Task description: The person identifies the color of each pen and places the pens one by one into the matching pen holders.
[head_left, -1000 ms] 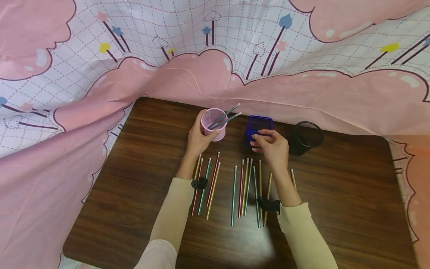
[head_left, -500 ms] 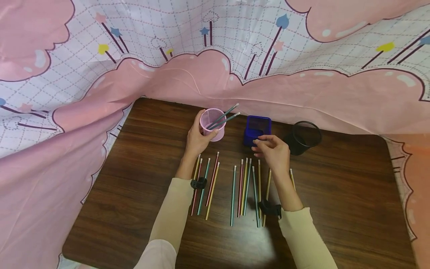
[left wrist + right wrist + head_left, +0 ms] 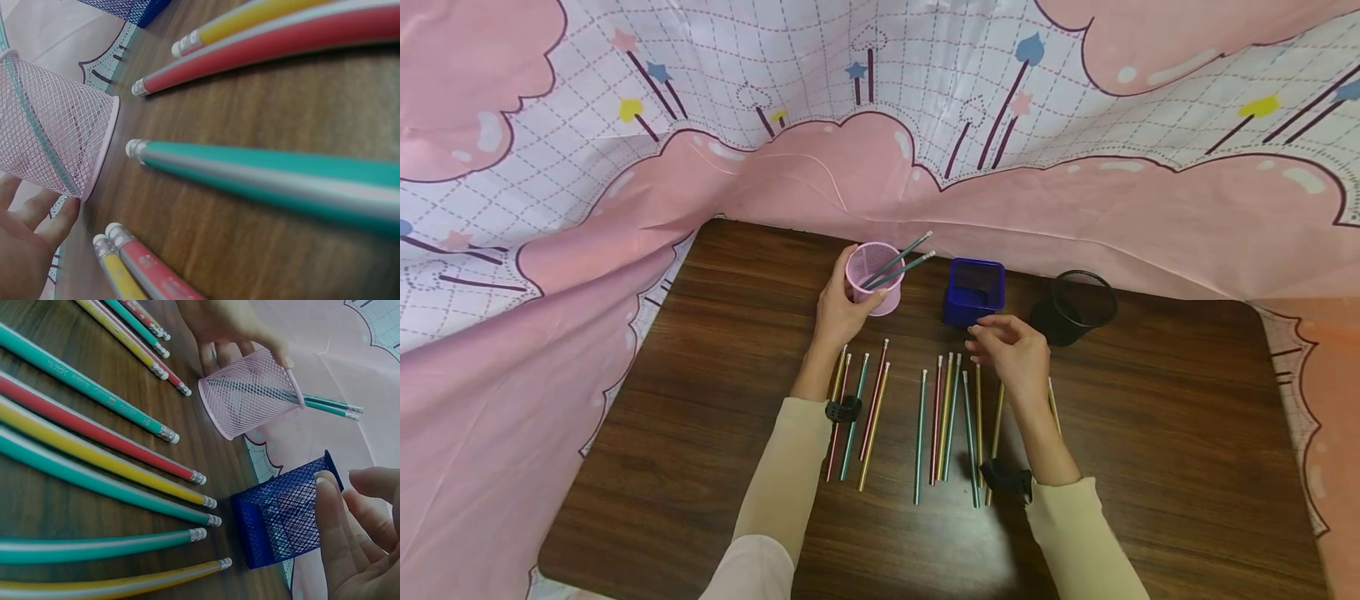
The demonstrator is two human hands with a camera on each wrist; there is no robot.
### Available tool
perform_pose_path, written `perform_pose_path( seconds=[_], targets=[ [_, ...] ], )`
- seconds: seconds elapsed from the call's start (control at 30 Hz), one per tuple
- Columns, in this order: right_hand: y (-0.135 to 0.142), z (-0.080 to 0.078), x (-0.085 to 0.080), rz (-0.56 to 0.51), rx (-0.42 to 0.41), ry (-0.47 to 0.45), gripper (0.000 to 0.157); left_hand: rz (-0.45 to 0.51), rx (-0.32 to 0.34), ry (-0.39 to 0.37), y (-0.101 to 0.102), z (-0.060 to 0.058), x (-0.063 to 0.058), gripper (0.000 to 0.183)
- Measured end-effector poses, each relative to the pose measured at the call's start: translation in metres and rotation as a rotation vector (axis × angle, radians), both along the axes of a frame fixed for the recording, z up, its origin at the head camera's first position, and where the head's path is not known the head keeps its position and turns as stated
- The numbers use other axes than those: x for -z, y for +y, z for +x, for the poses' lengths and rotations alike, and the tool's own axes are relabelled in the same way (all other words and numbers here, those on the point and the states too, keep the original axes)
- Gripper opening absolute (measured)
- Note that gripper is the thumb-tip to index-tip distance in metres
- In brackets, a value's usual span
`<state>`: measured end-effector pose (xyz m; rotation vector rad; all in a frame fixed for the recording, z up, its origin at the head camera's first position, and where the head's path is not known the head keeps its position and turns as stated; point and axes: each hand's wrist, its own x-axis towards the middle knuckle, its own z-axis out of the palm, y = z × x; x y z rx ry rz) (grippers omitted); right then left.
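My left hand (image 3: 841, 307) grips a pink mesh pencil cup (image 3: 877, 252) near the back of the table. Two green pencils (image 3: 914, 247) lean in it, eraser ends up; the right wrist view shows them through the mesh. My right hand (image 3: 1018, 354) hovers in front of a square blue mesh pencil cup (image 3: 958, 313). Its thumb and fingers are loosely bent and apart, with nothing between them in the right wrist view. Below the hands, several red, yellow and green pencils (image 3: 936, 421) lie in a row, erasers pointing away; the right forearm hides part of some.
A round black mesh pencil cup (image 3: 1056, 325) stands right of the blue one. Another group of pencils (image 3: 874, 425) lies by the left wrist. A pink and white patterned cloth (image 3: 820, 192) hangs behind the dark wooden table (image 3: 1180, 433).
My right hand has drawn back from over the blue cup toward the front and slightly right, uncovering the cup. My left hand and the pink cup have stayed in place.
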<state>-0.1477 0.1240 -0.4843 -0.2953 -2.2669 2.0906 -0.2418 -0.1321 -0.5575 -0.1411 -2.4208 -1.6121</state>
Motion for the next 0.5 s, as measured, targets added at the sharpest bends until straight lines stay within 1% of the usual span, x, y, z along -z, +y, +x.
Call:
perform_pose_path(
  seconds=[0.03, 0.07, 0.17, 0.27, 0.3, 0.37, 0.43, 0.47, 0.5],
  targets=[
    [0.002, -0.001, 0.005, 0.007, 0.002, -0.005, 0.03, -0.001, 0.0, -0.001, 0.0, 0.0, 0.0, 0.083],
    [0.006, -0.003, 0.017, 0.009, 0.0, 0.006, 0.032, 0.0, 0.0, -0.002, 0.0, 0.0, 0.0, 0.083],
    [0.021, -0.013, 0.07, 0.02, 0.005, 0.051, 0.035, 0.011, 0.004, -0.001, 0.0, 0.0, 0.0, 0.083],
    [0.034, -0.02, 0.113, 0.025, 0.013, 0.089, 0.036, 0.024, 0.011, -0.001, 0.0, -0.001, 0.0, 0.084],
    [0.035, -0.021, 0.12, 0.029, 0.02, 0.09, 0.036, 0.029, 0.014, 0.001, 0.0, -0.001, 0.0, 0.084],
    [0.035, -0.017, 0.12, 0.045, 0.024, 0.072, 0.036, 0.03, 0.014, 0.002, 0.0, 0.0, 0.0, 0.084],
    [0.034, -0.01, 0.115, 0.059, 0.001, 0.069, 0.035, 0.028, 0.014, 0.004, 0.0, 0.0, 0.0, 0.084],
    [0.033, -0.006, 0.107, 0.045, -0.017, 0.052, 0.034, 0.026, 0.015, 0.006, 0.0, 0.0, 0.0, 0.084],
    [0.032, -0.003, 0.103, 0.04, -0.029, 0.043, 0.034, 0.023, 0.015, 0.007, 0.0, 0.0, 0.0, 0.084]
  ],
)
